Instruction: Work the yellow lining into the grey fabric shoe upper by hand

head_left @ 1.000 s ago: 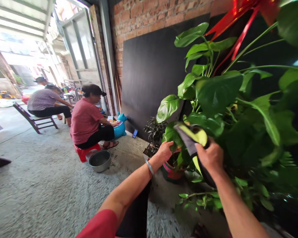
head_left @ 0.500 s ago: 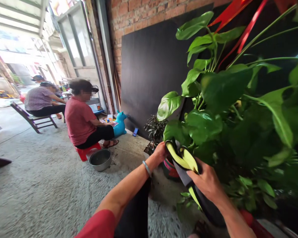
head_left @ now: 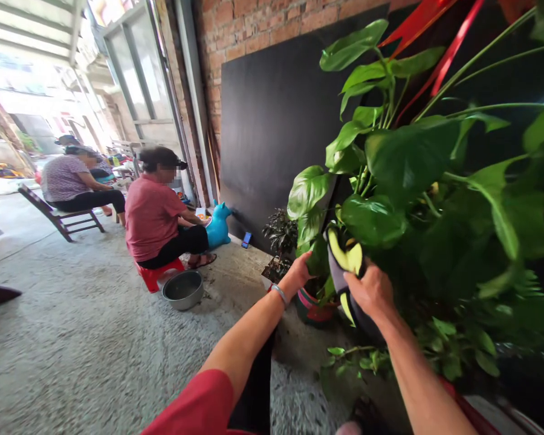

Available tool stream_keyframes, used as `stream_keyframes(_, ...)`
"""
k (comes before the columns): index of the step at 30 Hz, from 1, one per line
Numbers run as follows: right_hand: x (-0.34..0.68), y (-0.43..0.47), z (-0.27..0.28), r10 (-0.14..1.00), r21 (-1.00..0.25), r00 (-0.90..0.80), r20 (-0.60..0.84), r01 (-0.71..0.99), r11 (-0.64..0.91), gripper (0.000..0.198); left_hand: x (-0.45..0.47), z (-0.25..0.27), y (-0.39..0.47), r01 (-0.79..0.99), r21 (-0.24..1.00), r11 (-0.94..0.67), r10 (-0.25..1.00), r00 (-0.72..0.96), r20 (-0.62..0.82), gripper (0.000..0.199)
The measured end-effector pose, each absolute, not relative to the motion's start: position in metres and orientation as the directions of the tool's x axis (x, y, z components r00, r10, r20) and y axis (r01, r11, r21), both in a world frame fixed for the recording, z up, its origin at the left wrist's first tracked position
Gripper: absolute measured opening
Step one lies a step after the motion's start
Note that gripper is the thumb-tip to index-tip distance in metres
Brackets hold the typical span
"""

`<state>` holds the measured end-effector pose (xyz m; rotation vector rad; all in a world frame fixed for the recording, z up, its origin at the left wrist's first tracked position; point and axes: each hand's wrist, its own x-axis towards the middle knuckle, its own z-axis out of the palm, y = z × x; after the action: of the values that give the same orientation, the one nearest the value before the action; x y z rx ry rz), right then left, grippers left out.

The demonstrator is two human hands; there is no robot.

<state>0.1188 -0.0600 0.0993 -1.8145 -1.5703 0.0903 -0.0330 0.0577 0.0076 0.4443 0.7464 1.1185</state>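
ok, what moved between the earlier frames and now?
The right hand, gripping the grey-and-yellow cloth, dropped low half a second ago and has come back up against the big green leaves. The left hand kept hold of a lower leaf, shifting only slightly. The seated person in red, the metal bowl and the plant pot stayed put.

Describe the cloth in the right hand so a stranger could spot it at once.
Start at the big leafy plant by the black board. Low on its left side, the right hand presses a cloth against the leaves: dark grey with bright yellow patches, unlike the green foliage around it.
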Motion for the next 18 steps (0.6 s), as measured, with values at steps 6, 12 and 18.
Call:
stream_keyframes(6,0.150,-0.117,0.096,0.913,-0.679,0.265,0.310,0.734,0.018,0.027,-0.024,0.000,0.041,-0.676,0.661,0.326,0.944,0.192,-0.270,0.006)
stream_keyframes(12,0.124,-0.088,0.110,0.823,-0.652,0.315,0.472,0.754,0.085,0.038,-0.007,0.004,0.029,-0.716,0.623,0.316,0.949,0.232,-0.215,0.006)
stream_keyframes(18,0.112,-0.142,0.002,0.928,-0.764,0.239,0.286,0.641,0.070,0.035,-0.035,-0.018,0.033,-0.630,0.694,0.348,0.929,0.133,-0.345,0.017)
